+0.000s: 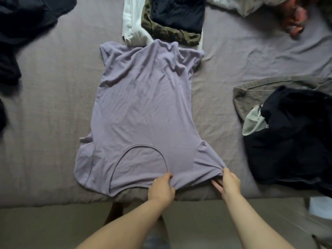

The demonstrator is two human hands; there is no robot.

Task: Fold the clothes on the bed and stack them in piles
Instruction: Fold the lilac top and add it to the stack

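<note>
Pinching the lilac T-shirt [143,108] at its near edge with left hand [161,189] and right hand [230,182], garment spread flat beyond both.

I see bare sheet [53,97] left of the lilac T-shirt [143,108]; right, a dark garment heap [291,141] crowds in.

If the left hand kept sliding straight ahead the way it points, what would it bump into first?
The left hand already pinches the purple shirt near the neckline. Going straight up the bed, it would probably just run along the shirt, then reach the folded pile beyond its far end.
</note>
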